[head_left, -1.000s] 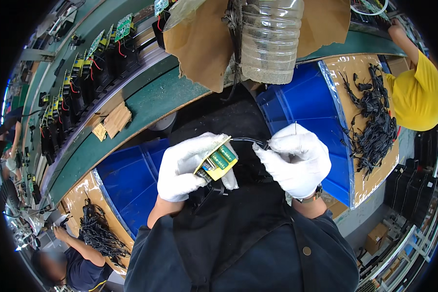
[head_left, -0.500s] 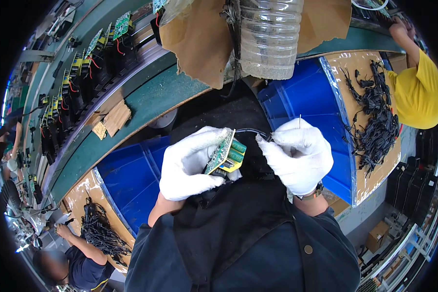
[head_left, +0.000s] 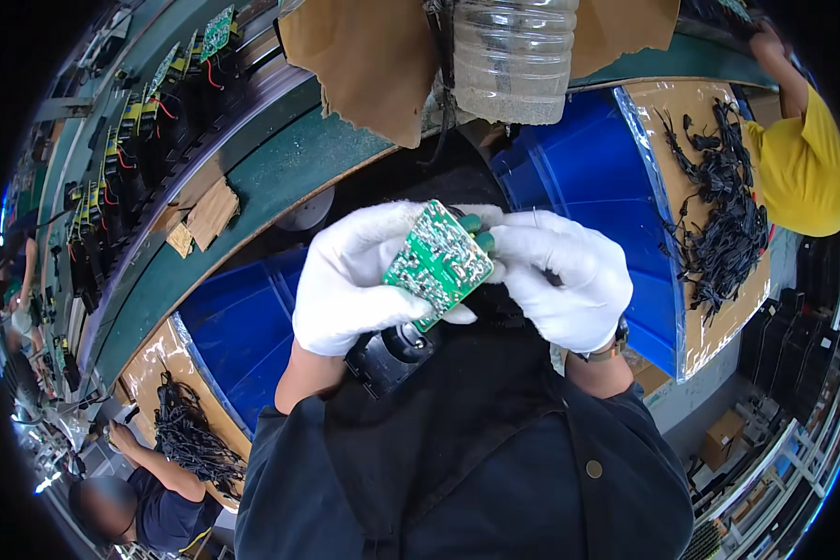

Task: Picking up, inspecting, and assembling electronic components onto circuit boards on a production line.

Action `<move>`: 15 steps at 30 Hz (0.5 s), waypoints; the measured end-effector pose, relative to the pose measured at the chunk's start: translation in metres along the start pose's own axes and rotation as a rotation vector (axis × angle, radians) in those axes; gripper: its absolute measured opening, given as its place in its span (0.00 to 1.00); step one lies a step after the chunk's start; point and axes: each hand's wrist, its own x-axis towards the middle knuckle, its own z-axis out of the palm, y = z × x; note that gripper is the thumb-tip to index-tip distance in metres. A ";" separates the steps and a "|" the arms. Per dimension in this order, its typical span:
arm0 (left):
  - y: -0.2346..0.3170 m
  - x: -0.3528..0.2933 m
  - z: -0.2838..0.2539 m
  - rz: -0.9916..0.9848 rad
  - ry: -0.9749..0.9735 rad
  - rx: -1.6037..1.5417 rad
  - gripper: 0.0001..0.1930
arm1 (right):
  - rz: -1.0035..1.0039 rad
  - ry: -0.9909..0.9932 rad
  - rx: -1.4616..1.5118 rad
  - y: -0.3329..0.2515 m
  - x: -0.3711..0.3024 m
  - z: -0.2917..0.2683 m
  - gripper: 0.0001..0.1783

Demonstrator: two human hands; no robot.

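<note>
My left hand [head_left: 355, 285], in a white glove, is closed on the edge of a green circuit board [head_left: 443, 266]. The board's soldered face is turned up toward me. Green cylindrical components [head_left: 477, 231] stick out past its far right edge. Under the board and my left fingers hangs a black plastic housing [head_left: 392, 359]; how it joins the board is hidden. My right hand [head_left: 569, 280], also gloved in white, has its fingertips pinched together beside those components. A thin pin-like tip pokes up from its fingers, but what they hold is mostly hidden.
Blue bins [head_left: 588, 215] stand to my right and left, with bundles of black cables [head_left: 719, 215] on cardboard beside them. A clear ribbed plastic bottle [head_left: 513, 61] hangs ahead. Boards in black housings line the conveyor [head_left: 243, 126] at left. Two people work nearby.
The circuit board has turned from edge-on to show its soldered face, and the black housing has come into sight below it. My right hand has moved left, up to the board.
</note>
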 end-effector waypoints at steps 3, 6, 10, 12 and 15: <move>0.008 -0.002 0.001 0.031 0.029 -0.023 0.35 | -0.150 -0.007 -0.058 0.005 0.003 -0.005 0.13; 0.011 -0.002 0.003 -0.046 0.001 0.065 0.31 | 0.126 0.114 0.229 0.002 -0.004 -0.007 0.13; 0.016 -0.001 0.010 -0.189 -0.057 0.250 0.24 | 0.039 0.157 0.366 0.023 -0.013 -0.018 0.09; 0.019 -0.001 0.016 -0.259 -0.087 0.344 0.22 | 0.022 0.155 0.443 0.027 -0.014 -0.020 0.08; 0.022 -0.002 0.016 -0.257 -0.121 0.414 0.20 | 0.031 0.179 0.486 0.026 -0.014 -0.020 0.07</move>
